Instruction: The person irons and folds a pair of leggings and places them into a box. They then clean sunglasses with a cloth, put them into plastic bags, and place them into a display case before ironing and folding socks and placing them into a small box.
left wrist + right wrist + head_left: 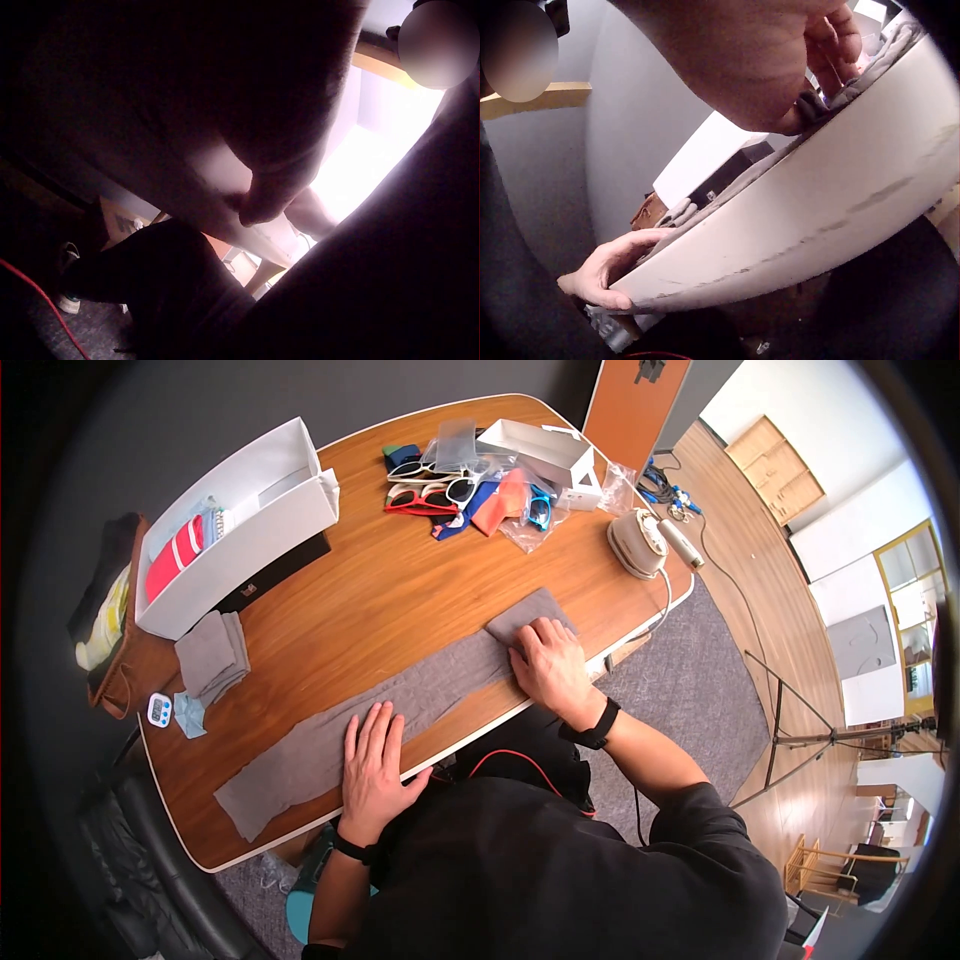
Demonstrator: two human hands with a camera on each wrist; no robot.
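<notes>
A long strip of grey cloth (390, 705) lies lengthwise along the near side of the wooden table, its right end folded over into a thicker layer. My left hand (372, 772) rests on the strip near its left part with straight fingers, the thumb out by the table edge. At the folded end, my right hand (553, 672) has its fingers bent and grips the cloth; the right wrist view shows its thumb and fingertips around a grey fold (832, 101). The left wrist view is very dark and shows the left hand (285, 157) mostly in shadow.
A white box (240, 530) holding a red striped item stands back left, beside folded grey cloths (212, 657) and a small timer (159, 710). Sunglasses (422, 500), plastic bags and an open white carton (540, 452) lie at the back. A corded iron (637, 544) stands right.
</notes>
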